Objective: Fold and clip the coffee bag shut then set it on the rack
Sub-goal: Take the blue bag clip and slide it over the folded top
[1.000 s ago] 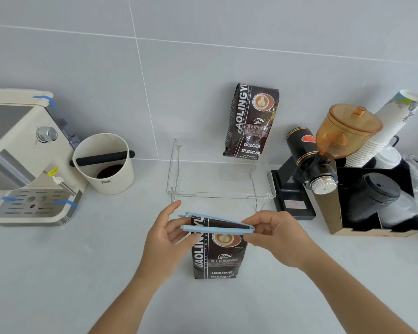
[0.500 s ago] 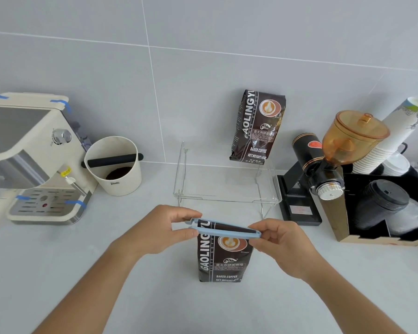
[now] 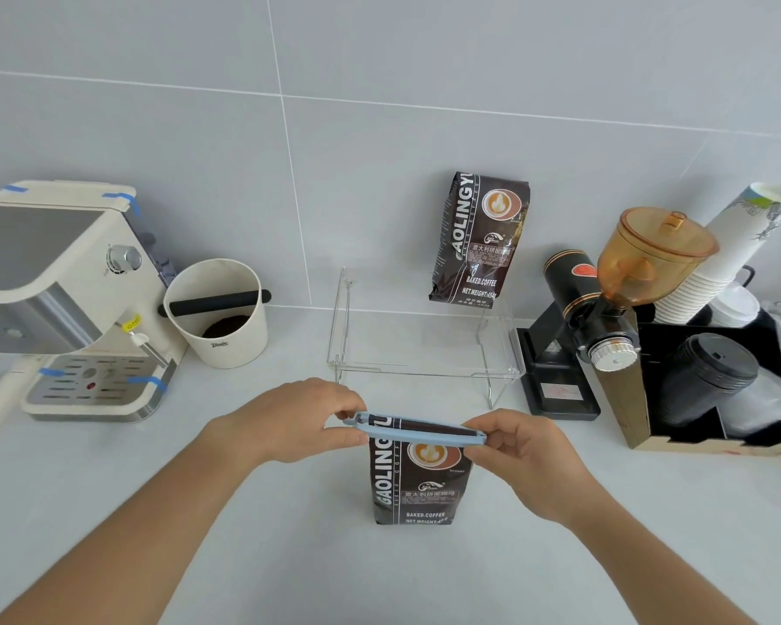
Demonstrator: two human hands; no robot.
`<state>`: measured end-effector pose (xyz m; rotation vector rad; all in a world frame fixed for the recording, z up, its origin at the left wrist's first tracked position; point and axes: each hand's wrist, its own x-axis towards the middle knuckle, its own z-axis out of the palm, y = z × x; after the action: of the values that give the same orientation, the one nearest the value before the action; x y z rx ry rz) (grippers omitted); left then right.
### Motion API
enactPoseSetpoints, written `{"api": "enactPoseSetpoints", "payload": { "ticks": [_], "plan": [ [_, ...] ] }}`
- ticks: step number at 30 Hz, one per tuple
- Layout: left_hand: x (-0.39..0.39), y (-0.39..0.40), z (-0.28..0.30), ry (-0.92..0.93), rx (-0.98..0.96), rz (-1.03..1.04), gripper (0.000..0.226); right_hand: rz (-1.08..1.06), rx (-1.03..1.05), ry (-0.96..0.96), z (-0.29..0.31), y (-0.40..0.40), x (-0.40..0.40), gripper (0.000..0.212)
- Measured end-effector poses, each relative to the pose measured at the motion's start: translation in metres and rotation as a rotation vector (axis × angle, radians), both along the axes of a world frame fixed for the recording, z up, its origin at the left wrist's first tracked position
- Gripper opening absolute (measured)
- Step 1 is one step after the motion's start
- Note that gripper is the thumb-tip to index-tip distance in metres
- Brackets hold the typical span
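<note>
Bright, even, soft light

Faint shadows fall on the tabletop (image 3: 289,557) beneath the forearms; wide-angle bending warps the edges; focus is mostly sharp.

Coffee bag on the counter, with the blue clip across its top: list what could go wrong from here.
1. The blue clip looks pinched at its ends by the left hand and right hand; if it is not fully latched, the fold may reopen.
2. The coffee bag stands upright on a narrow base, so pressing could tip it.
3. The clear rack already holds a second bag at its back right, which could get knocked.
</note>
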<state>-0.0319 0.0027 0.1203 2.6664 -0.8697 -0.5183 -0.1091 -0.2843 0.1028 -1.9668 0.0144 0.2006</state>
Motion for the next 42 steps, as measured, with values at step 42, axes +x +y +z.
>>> {"api": "enactPoseSetpoints", "payload": {
  "ticks": [42],
  "plan": [
    [-0.025, -0.004, -0.006, -0.110, -0.080, 0.028, 0.024, -0.019, -0.379, -0.270, 0.001, 0.008, -0.012, 0.014]
  ]
}}
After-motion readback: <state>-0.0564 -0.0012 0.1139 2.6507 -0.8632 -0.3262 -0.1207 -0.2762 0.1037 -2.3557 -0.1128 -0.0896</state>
